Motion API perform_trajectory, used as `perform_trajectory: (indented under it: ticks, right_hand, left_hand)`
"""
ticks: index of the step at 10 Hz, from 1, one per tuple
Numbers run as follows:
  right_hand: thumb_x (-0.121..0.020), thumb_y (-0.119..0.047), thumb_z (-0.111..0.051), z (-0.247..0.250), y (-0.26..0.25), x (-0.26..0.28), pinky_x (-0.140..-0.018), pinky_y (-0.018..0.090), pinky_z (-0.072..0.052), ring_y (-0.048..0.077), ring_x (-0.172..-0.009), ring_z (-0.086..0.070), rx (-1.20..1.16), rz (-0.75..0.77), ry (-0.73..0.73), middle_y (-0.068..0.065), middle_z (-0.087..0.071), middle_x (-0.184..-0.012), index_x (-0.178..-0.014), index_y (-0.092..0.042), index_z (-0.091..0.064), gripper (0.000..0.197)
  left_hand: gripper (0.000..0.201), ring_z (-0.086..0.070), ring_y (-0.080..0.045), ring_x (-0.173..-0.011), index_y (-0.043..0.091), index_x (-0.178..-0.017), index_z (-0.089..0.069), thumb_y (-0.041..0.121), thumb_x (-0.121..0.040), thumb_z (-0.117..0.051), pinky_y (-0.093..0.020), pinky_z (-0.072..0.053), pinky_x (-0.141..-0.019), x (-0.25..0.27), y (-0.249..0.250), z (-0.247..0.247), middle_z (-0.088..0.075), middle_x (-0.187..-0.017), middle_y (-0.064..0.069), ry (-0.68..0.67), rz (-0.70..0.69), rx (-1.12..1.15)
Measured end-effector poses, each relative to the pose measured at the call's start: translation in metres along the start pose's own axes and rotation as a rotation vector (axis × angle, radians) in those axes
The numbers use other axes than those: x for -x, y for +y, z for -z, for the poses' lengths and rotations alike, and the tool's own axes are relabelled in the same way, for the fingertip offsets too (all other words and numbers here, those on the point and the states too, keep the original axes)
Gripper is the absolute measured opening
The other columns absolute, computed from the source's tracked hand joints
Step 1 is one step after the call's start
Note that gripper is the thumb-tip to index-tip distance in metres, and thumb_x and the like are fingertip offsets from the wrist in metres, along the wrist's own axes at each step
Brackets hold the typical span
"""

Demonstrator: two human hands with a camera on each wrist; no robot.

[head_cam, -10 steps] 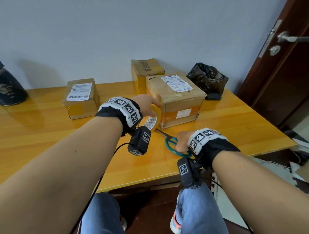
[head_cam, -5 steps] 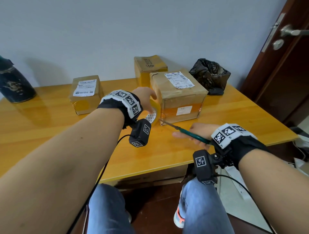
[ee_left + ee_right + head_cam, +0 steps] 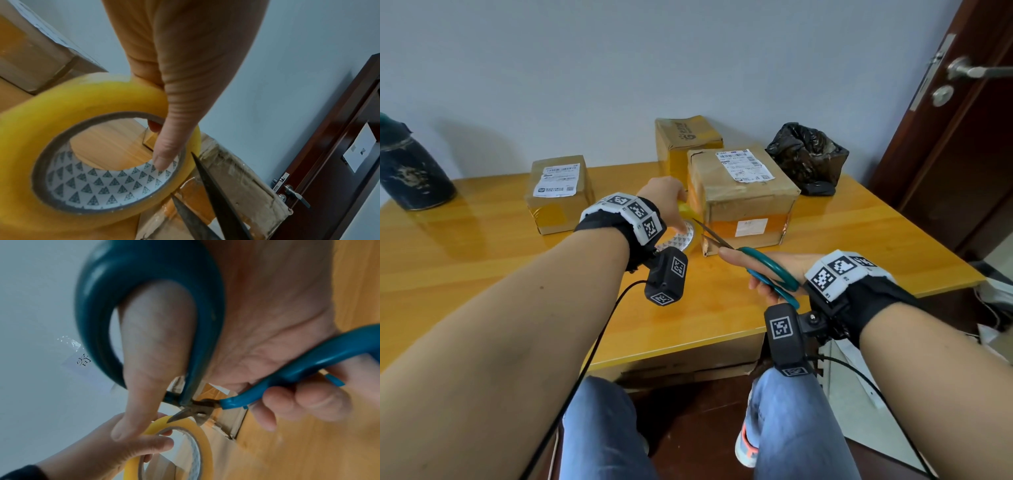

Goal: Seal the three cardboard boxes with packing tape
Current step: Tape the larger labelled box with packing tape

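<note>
Three cardboard boxes stand on the wooden table (image 3: pixel 482 267): a large one (image 3: pixel 743 195) in the middle, a small one (image 3: pixel 560 197) to the left, another (image 3: pixel 686 137) behind. My left hand (image 3: pixel 664 200) grips a yellow roll of packing tape (image 3: pixel 98 155) beside the large box's front left corner, thumb across its rim. My right hand (image 3: pixel 763 270) holds teal-handled scissors (image 3: pixel 767 267), thumb and fingers through the loops. The dark blades (image 3: pixel 207 199) stand spread, their tips at the roll, between it and the box (image 3: pixel 236 186).
A dark blue bottle (image 3: pixel 409 171) stands at the table's far left. A crumpled black bag (image 3: pixel 806 154) lies at the back right. A brown door (image 3: pixel 962 120) with a metal handle is on the right. My knees are under the table's front edge.
My right hand has lifted the scissors off the table, turned them and brought the spread blades up to the tape roll. The left hand kept the roll by the box.
</note>
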State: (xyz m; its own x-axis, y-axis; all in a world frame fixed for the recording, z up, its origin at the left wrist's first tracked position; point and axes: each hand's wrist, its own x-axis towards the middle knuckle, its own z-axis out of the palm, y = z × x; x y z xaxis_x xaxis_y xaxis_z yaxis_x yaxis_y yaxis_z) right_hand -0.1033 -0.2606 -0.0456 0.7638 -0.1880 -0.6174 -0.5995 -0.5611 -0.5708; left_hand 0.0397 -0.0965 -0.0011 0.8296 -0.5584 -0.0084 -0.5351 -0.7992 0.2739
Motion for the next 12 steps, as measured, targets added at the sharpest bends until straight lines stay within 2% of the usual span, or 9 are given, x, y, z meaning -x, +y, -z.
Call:
perform_trajectory:
  ticks: [1, 2, 4, 6, 8, 9, 10, 11, 12]
  right_hand:
    - [-0.064, -0.083, -0.057, -0.004, 0.000, -0.001, -0.049, 0.020, -0.040, 0.013, -0.055, -0.044, -0.114, 0.003, -0.007, 0.000, -0.048, -0.068, -0.076, -0.016, -0.053, 0.068]
    - [-0.083, -0.068, -0.053, -0.009, -0.001, -0.002, -0.036, 0.014, -0.037, 0.010, -0.056, -0.043, -0.233, -0.002, 0.009, -0.001, -0.045, -0.070, -0.073, -0.018, -0.049, 0.051]
    - [-0.047, -0.094, -0.056, -0.009, -0.013, -0.007, -0.059, 0.034, -0.040, 0.017, -0.045, -0.045, -0.127, -0.075, -0.053, 0.004, -0.046, -0.058, -0.073, -0.011, -0.054, 0.087]
    - [-0.065, -0.085, -0.053, -0.007, -0.011, -0.008, -0.051, 0.032, -0.039, 0.017, -0.044, -0.046, -0.190, 0.003, -0.088, 0.005, -0.048, -0.052, -0.069, -0.008, -0.054, 0.077]
    - [-0.072, -0.079, -0.053, -0.018, -0.014, -0.011, -0.038, 0.018, -0.037, 0.012, -0.051, -0.042, -0.318, 0.040, -0.019, 0.000, -0.045, -0.063, -0.072, -0.015, -0.048, 0.064]
    - [-0.056, -0.090, -0.054, -0.018, -0.015, -0.014, -0.054, 0.029, -0.038, 0.017, -0.048, -0.045, -0.230, -0.009, -0.060, 0.003, -0.046, -0.056, -0.071, -0.011, -0.053, 0.080]
    - [-0.037, -0.096, -0.059, -0.020, -0.021, -0.012, -0.061, 0.033, -0.038, 0.018, -0.050, -0.044, -0.214, -0.001, -0.061, 0.004, -0.045, -0.057, -0.074, -0.012, -0.052, 0.092]
    - [-0.030, -0.094, -0.063, -0.022, -0.028, -0.013, -0.061, 0.033, -0.037, 0.018, -0.049, -0.044, -0.208, 0.004, -0.033, 0.003, -0.045, -0.055, -0.072, -0.012, -0.053, 0.092]
    - [-0.062, -0.084, -0.059, -0.020, -0.033, -0.019, -0.047, 0.022, -0.041, 0.013, -0.038, -0.048, -0.245, 0.013, 0.060, -0.002, -0.050, -0.044, -0.068, -0.015, -0.052, 0.070]
  left_hand:
    - [0.056, -0.054, -0.024, -0.111, 0.012, -0.121, -0.058, 0.023, -0.072, -0.083, -0.026, -0.043, -0.079, 0.003, -0.006, 0.000, -0.056, -0.124, -0.007, 0.018, 0.020, 0.029]
    - [0.054, -0.055, -0.024, -0.108, 0.013, -0.120, -0.059, 0.021, -0.072, -0.083, -0.027, -0.043, -0.076, 0.004, -0.010, 0.001, -0.057, -0.124, -0.007, 0.032, 0.039, 0.052]
    - [0.052, -0.049, -0.017, -0.094, 0.013, -0.119, -0.060, 0.019, -0.073, -0.082, -0.025, -0.042, -0.076, 0.005, -0.017, 0.001, -0.057, -0.123, -0.006, 0.065, 0.046, 0.073]
    - [0.052, -0.056, -0.023, -0.105, 0.013, -0.118, -0.061, 0.018, -0.071, -0.084, -0.027, -0.044, -0.077, 0.004, -0.016, 0.003, -0.057, -0.122, -0.006, 0.076, 0.043, 0.082]
    - [0.053, -0.058, -0.024, -0.104, 0.013, -0.118, -0.061, 0.016, -0.070, -0.084, -0.028, -0.046, -0.075, 0.002, -0.018, 0.005, -0.058, -0.123, -0.007, 0.071, 0.050, 0.056]
    - [0.054, -0.056, -0.020, -0.095, 0.014, -0.119, -0.060, 0.016, -0.070, -0.084, -0.027, -0.046, -0.073, 0.001, -0.020, 0.004, -0.059, -0.121, -0.006, 0.063, 0.053, 0.055]
    - [0.054, -0.051, -0.018, -0.090, 0.014, -0.118, -0.060, 0.017, -0.070, -0.084, -0.027, -0.045, -0.073, -0.002, -0.020, 0.002, -0.059, -0.121, -0.006, 0.057, 0.048, 0.046]
    - [0.054, -0.054, -0.020, -0.093, 0.015, -0.118, -0.060, 0.017, -0.070, -0.084, -0.027, -0.044, -0.072, -0.004, -0.020, 0.000, -0.058, -0.121, -0.006, 0.049, 0.049, 0.035]
    - [0.054, -0.056, -0.019, -0.095, 0.016, -0.119, -0.060, 0.018, -0.070, -0.085, -0.027, -0.045, -0.072, -0.006, -0.020, -0.001, -0.059, -0.120, -0.005, 0.044, 0.049, 0.037]
